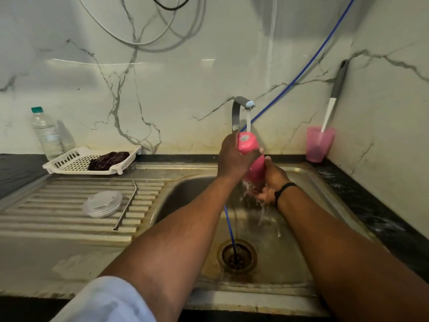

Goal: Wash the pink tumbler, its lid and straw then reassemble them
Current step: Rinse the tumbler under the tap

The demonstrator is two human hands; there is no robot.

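Pink plastic tumbler: inverted under running tap for rinsing; left hand grips base, right hand wraps mouth end.

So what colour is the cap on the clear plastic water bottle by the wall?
The clear plastic water bottle has a green cap, seen in the head view.

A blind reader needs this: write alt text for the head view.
Two hands hold a pink tumbler upside down under a running tap over a steel sink: the left hand grips its base, the right hand cups its lower end. A clear lid and metal straw lie on the draining board at left.
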